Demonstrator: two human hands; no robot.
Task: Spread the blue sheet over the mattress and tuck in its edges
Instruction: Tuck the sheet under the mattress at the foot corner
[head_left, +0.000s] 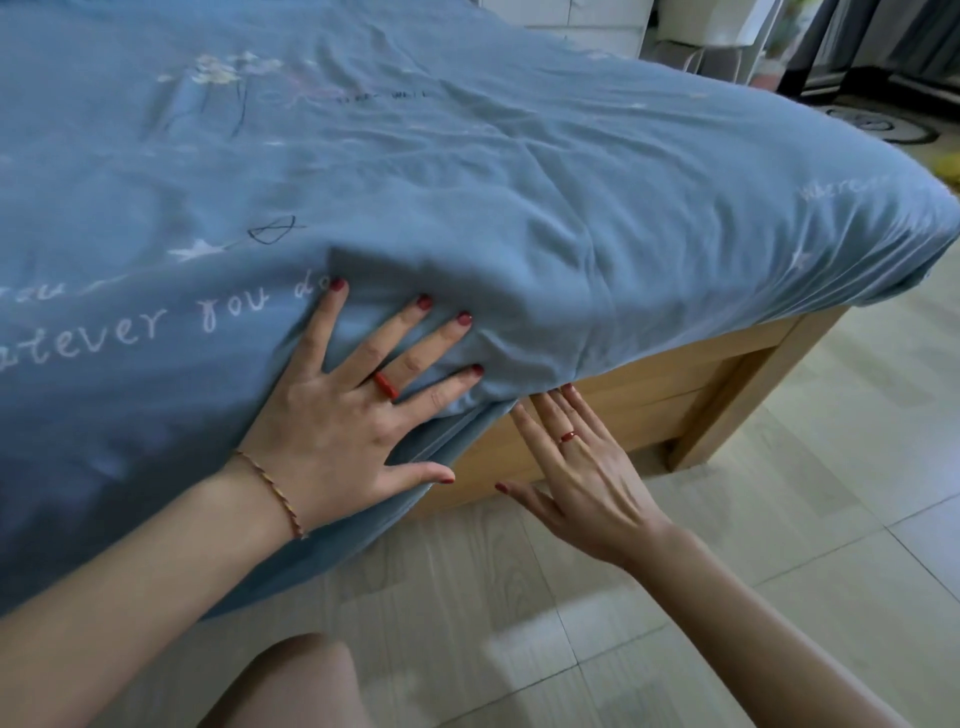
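The blue sheet (467, 171), printed with white writing and flowers, lies spread over the whole mattress and wraps its near side. My left hand (358, 410) lies flat with spread fingers on the sheet at the mattress's side edge and presses it. My right hand (576, 467) has straight fingers whose tips slip under the sheet's lower hem, between the mattress and the wooden bed frame (665, 384). Right of my hands the hem is tucked in above the frame. Left of them the sheet hangs loose down toward the floor.
The bed's wooden corner post (748, 389) stands on a pale tiled floor (779, 519). A white stool (711, 26) and dark curtains (883, 41) are beyond the far corner, with a patterned rug (878, 124). My knee (296, 680) shows at the bottom.
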